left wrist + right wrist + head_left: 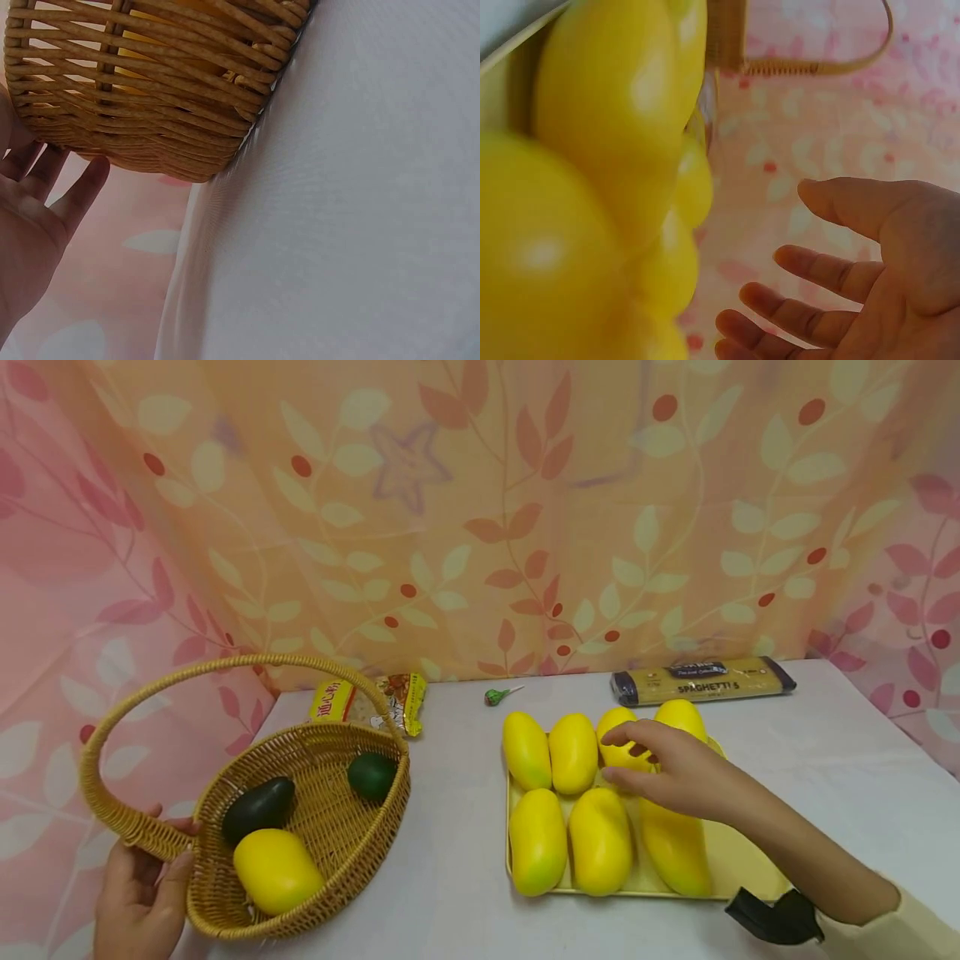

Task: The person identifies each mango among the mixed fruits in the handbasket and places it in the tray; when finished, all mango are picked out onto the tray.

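Observation:
At the lower left, my left hand [142,893] grips the wicker basket [300,739] by its rim, at the foot of the tall handle. Its fingertips meet the woven side [150,112] in the left wrist view. Inside the basket lie a yellow mango [277,870], a dark avocado [258,810] and a dark green fruit [372,777]. Over the pale yellow tray [750,864], my right hand [671,768] hovers above several mangoes [600,842], partly covering those behind it. The right wrist view shows that hand [877,262] with fingers spread and nothing between them.
A pack of spaghetti [705,682] lies along the back right of the white-covered table [450,860]. A lollipop [495,696] lies at the back middle. Behind the basket is a yellow snack bag [408,702]. Patterned curtains [480,527] stand behind and at both sides.

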Tool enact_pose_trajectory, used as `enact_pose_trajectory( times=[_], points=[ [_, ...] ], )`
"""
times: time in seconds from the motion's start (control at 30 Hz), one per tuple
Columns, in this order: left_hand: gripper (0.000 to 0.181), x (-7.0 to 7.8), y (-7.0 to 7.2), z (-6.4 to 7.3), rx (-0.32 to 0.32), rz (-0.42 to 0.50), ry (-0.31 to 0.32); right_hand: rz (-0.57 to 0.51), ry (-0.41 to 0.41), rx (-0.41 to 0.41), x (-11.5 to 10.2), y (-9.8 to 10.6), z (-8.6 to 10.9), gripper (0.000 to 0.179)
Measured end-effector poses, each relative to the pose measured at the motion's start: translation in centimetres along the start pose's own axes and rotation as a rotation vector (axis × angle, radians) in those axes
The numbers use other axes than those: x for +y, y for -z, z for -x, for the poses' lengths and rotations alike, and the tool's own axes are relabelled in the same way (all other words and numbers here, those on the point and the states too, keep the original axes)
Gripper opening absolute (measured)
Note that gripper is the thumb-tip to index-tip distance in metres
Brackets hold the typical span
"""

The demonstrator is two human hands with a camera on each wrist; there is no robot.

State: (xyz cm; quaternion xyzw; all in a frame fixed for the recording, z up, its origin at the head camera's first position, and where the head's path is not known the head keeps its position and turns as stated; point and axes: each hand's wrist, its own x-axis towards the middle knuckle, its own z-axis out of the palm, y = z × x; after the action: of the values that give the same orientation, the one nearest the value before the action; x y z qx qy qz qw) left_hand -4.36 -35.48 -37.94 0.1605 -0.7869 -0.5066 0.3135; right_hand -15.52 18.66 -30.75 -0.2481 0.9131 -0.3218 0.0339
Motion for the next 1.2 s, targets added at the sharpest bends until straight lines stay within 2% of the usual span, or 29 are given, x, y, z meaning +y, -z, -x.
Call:
enact_pose_trajectory(
  times=[0.13,0.3,0.43,0.5,0.57,0.7,0.77,0.83,0.97,1.07,1.13,1.2],
  points=[
    [0.067,-0.1,0.0,0.0,-0.002,0.022,-0.013,-0.032,0.084,-0.097,-3.3,-1.2,-2.4,0.037],
    [0.066,-0.1,0.1,0.0,-0.005,0.014,-0.024,-0.090,0.239,-0.216,-8.1,-4.3,-6.2,0.033],
    [0.067,-0.1,0.1,0.0,-0.007,0.018,-0.032,-0.087,0.434,-0.287,-12.3,-8.0,-9.3,0.030],
    [0.067,-0.2,0.1,0.0,-0.011,0.023,-0.040,-0.060,0.538,-0.288,-14.1,-10.3,-10.6,0.027],
    [0.067,-0.2,0.0,0.0,-0.015,0.038,-0.051,-0.018,0.605,-0.276,-15.8,-12.8,-11.7,0.027],
    [0.067,-0.4,0.1,0.1,-0.012,0.044,-0.069,0.084,0.615,-0.319,-18.5,-17.9,-13.2,0.035],
    [0.067,-0.5,0.1,0.1,-0.007,0.024,-0.061,0.134,0.594,-0.374,-19.5,-19.8,-13.9,0.047],
    [0.067,-0.5,0.1,0.2,-0.004,-0.009,-0.048,0.139,0.543,-0.461,-20.3,-21.2,-14.8,0.062],
    [0.067,-0.5,0.1,0.2,-0.012,-0.052,-0.021,0.047,0.504,-0.651,-20.9,-22.6,-16.9,0.080],
    [0.068,-0.5,0.1,0.2,-0.016,-0.076,-0.024,-0.062,0.548,-0.797,-21.0,-22.9,-17.8,0.082],
    [0.068,-0.4,0.1,0.2,-0.017,-0.077,-0.039,-0.100,0.581,-0.852,-20.9,-23.0,-18.1,0.080],
    [0.067,-0.4,0.1,0.1,-0.031,-0.069,-0.084,-0.122,0.592,-0.868,-20.7,-23.1,-18.1,0.080]
  ],
)
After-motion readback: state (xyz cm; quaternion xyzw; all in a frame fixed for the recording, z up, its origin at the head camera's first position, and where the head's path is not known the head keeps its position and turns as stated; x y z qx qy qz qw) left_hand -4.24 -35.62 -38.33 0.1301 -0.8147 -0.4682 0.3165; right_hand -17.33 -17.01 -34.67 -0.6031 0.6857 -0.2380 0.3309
